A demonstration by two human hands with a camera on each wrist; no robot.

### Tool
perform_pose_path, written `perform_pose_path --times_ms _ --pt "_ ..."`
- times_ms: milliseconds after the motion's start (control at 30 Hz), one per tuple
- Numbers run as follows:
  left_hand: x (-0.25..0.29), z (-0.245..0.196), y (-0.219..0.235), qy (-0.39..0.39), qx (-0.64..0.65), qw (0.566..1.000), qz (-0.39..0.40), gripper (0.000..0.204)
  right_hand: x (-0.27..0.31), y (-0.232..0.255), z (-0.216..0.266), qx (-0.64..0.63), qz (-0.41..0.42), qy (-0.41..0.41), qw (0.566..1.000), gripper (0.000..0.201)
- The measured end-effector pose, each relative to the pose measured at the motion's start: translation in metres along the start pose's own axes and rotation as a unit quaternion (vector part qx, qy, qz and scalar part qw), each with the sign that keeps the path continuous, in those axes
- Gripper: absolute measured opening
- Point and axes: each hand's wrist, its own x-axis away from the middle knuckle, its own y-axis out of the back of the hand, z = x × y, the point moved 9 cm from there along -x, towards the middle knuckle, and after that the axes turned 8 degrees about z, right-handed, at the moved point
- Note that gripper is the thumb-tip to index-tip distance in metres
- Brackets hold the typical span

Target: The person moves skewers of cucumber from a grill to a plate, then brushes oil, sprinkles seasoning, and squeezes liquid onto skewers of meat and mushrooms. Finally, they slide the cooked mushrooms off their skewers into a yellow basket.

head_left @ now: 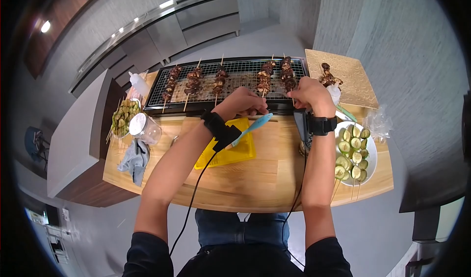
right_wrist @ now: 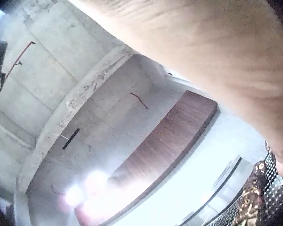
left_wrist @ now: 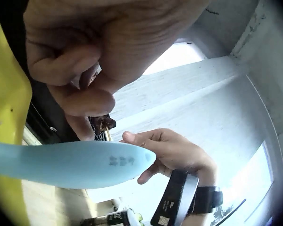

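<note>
Several meat skewers lie across a black-framed wire grill [head_left: 240, 63]. My left hand [head_left: 244, 102], fingers curled, pinches the bare stick end of a meat skewer [head_left: 265, 76] right of the grill's middle. Beside it, my right hand [head_left: 313, 94] holds the stick end of the rightmost meat skewer [head_left: 287, 73] at the grill's front edge. Its fingertips are mostly hidden in the right wrist view, where browned meat [right_wrist: 252, 195] shows on the mesh. A light-blue handle [left_wrist: 75, 162] crosses below my left hand; it belongs to a brush or spatula [head_left: 255, 126] lying over a yellow tray [head_left: 243, 152].
A white plate [head_left: 373, 162] of zucchini skewers is at right; more green skewers [head_left: 126, 115] stand at left. Around them are a lidded jar [head_left: 149, 130], a grey cloth [head_left: 135, 162], a white squeeze bottle [head_left: 139, 84] and a gold board [head_left: 343, 73] with browned meat.
</note>
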Motion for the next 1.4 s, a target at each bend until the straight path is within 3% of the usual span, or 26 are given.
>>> perform_pose_path --times_ms 133,400,633,700,800,1067,1133,1233,1400 --pt "-0.001 0.002 0.002 -0.01 0.058 0.998 0.016 0.027 -0.001 -0.003 -0.002 -0.008 0.009 -0.012 1.0 0.02" --pt "0.015 0.002 0.015 -0.01 0.075 0.996 -0.054 0.018 -0.015 -0.013 -0.008 -0.037 0.013 -0.005 0.999 0.016" --pt "0.025 0.001 0.011 -0.017 0.046 0.995 -0.083 0.023 -0.016 -0.018 -0.007 -0.05 0.037 0.003 0.998 0.015" --pt "0.031 -0.008 0.02 -0.059 0.081 0.992 -0.08 0.023 -0.017 -0.018 -0.008 -0.061 0.04 0.0 0.997 0.015" --pt "0.036 -0.006 0.03 -0.027 0.066 0.994 -0.088 0.024 -0.016 -0.02 -0.011 -0.072 0.048 -0.008 0.996 0.014" --pt "0.033 0.012 0.03 0.014 0.045 0.997 -0.06 0.024 -0.019 -0.022 -0.01 -0.074 0.06 -0.007 0.995 0.013" --pt "0.028 -0.001 0.029 -0.042 0.018 0.998 -0.041 0.024 -0.018 -0.02 -0.009 -0.076 0.058 -0.01 0.995 0.013" --pt "0.026 -0.017 0.017 -0.059 0.054 0.997 -0.015 0.023 -0.018 -0.021 -0.009 -0.086 0.059 -0.004 0.995 0.012" --pt "0.016 -0.001 0.011 -0.046 0.069 0.997 0.004 0.022 -0.018 -0.019 -0.008 -0.075 0.062 -0.005 0.995 0.011"
